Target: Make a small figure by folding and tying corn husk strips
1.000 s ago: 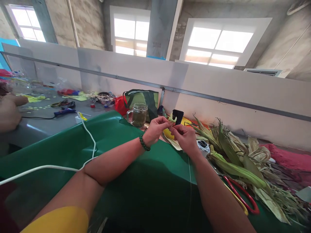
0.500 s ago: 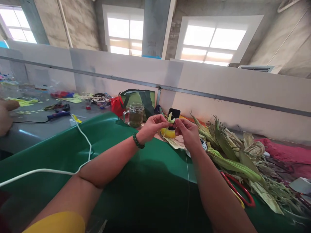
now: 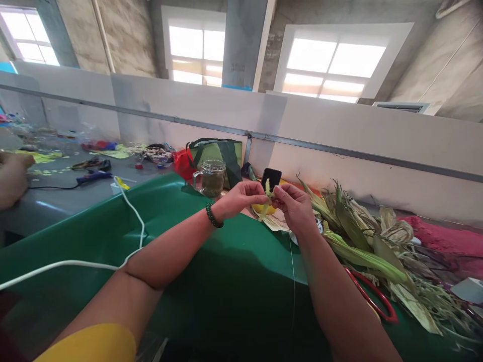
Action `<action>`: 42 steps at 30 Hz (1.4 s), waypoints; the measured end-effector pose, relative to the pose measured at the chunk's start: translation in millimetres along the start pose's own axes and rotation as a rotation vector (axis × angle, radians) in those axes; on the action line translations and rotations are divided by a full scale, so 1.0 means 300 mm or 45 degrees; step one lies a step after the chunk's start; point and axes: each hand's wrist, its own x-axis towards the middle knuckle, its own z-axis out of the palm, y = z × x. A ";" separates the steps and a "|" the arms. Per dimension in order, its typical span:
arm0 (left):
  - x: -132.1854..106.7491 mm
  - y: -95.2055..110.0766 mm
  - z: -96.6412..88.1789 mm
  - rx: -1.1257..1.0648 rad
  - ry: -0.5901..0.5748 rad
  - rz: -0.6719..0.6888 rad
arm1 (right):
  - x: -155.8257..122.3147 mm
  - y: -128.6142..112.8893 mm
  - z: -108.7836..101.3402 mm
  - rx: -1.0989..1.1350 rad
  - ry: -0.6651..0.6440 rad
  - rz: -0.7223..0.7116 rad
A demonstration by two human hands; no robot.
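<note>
Between my fingertips is a small piece of pale green corn husk, folded or knotted, with a strip hanging below it. My left hand pinches it from the left, a green bead bracelet on the wrist. From the right, my right hand pinches the same piece. Just behind my hands stand a dark phone and something yellow, both partly hidden. A thin thread runs down from a white spool beside my right wrist. The fingers cover the husk's finer detail.
Corn husks are heaped on the right, near red-handled scissors. A glass mug stands before a green bag. A white cable crosses the green mat. At far left is another person's hand.
The husk piece has turned between my fingers; one strip now points up and another hangs down. My fingers have shifted slightly, both hands still pinching. The other person's hand at far left has moved a little.
</note>
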 end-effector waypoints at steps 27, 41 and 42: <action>-0.008 0.014 -0.019 0.405 -0.173 0.022 | -0.011 0.013 -0.005 -0.449 0.170 -0.219; -0.011 -0.029 0.022 0.515 0.063 0.115 | -0.026 0.007 0.005 -0.524 0.128 -0.302; -0.011 -0.031 0.020 0.527 0.066 0.103 | -0.023 0.005 0.003 -0.500 0.081 -0.290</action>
